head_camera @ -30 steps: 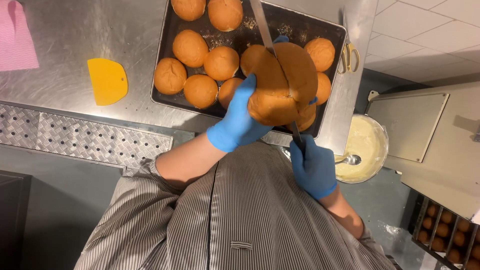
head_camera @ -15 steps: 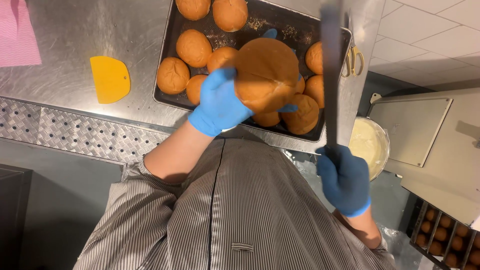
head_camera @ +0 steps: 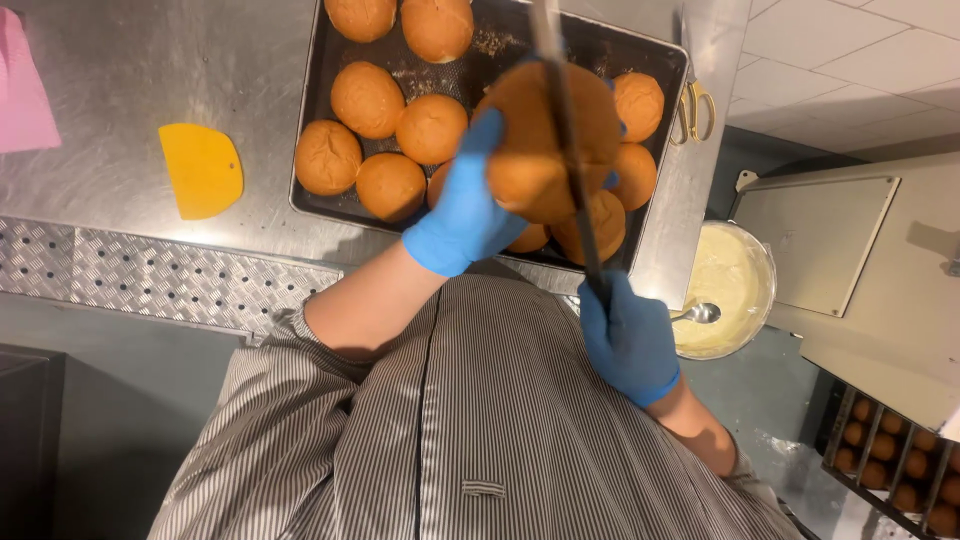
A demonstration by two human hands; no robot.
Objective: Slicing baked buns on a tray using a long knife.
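Observation:
My left hand (head_camera: 466, 207), in a blue glove, grips a round brown bun (head_camera: 545, 135) and holds it up above a dark baking tray (head_camera: 650, 55). Gloved in blue too, my right hand (head_camera: 627, 338) is closed on the handle of a long knife (head_camera: 561, 110). The blade runs upward across the middle of the held bun. Several more brown buns (head_camera: 366, 97) lie on the tray, some hidden behind the held bun and my hands.
The tray rests on a steel counter (head_camera: 150, 70) with a perforated front strip. A yellow scraper (head_camera: 203, 168) and a pink cloth (head_camera: 24, 95) lie at the left. Scissors (head_camera: 694, 108), a bowl of cream with a spoon (head_camera: 728, 285) and a rack of buns (head_camera: 895, 455) are at the right.
My right hand has brought the knife from the right of the bun to across its middle. The left hand keeps the bun raised, slightly further right.

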